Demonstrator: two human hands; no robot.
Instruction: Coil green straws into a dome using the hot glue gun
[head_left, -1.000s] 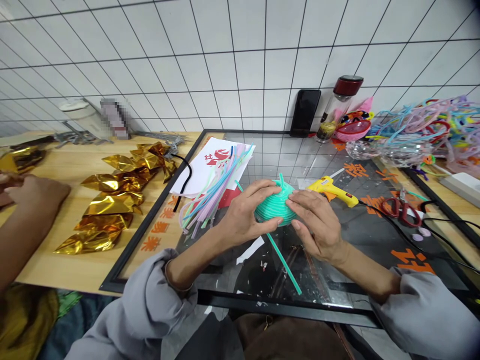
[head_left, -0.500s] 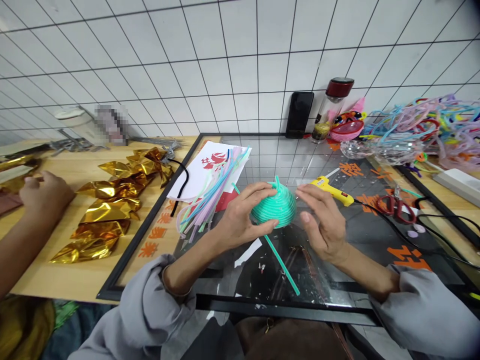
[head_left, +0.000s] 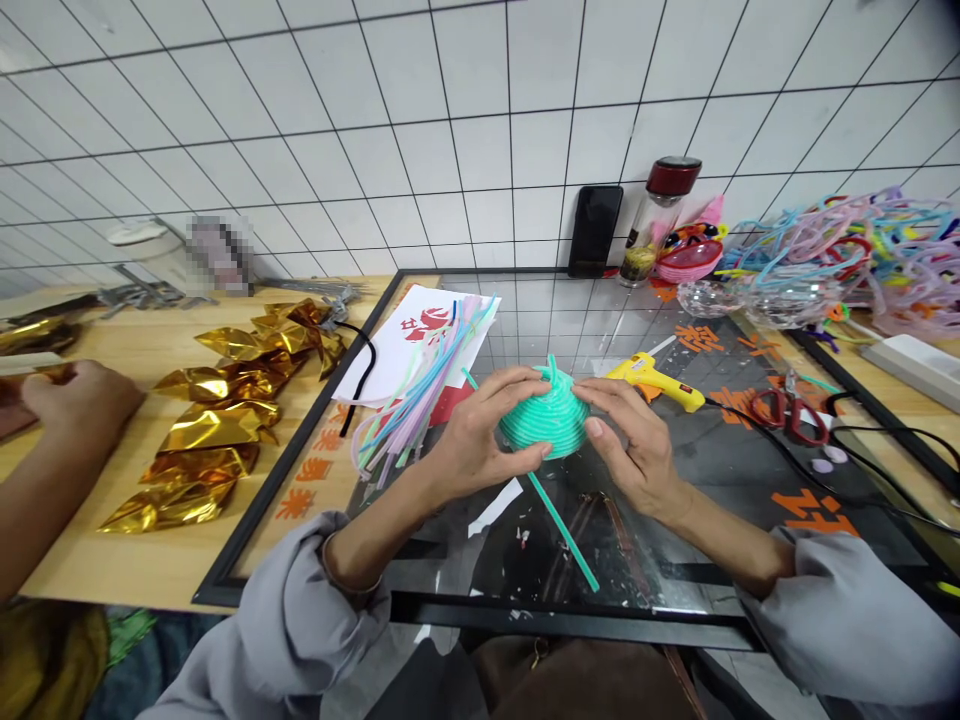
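Note:
A turquoise dome of coiled pipe cleaner (head_left: 546,418) sits between my hands above the glass sheet, with a short stub standing up at its top. My left hand (head_left: 484,425) grips it from the left, fingers near the top and thumb low on the front. From the right, my right hand (head_left: 634,435) holds its other side with fingertips and thumb against the coils. A straight turquoise pipe cleaner (head_left: 564,532) lies slantwise beneath, its middle hidden by the dome and my left hand.
Loose pastel pipe cleaners (head_left: 420,385) lie on white paper (head_left: 382,345) at left. A yellow glue gun (head_left: 660,380) and red-handled scissors (head_left: 791,412) are at right. Behind stand a phone (head_left: 596,232) and a bottle (head_left: 651,235). Gold foil (head_left: 221,420) lies near another person's hand (head_left: 86,410).
My right hand has moved left and closed onto the dome's right side. My left hand keeps its grip. At far left, the other person's hand has shifted slightly and holds something flat.

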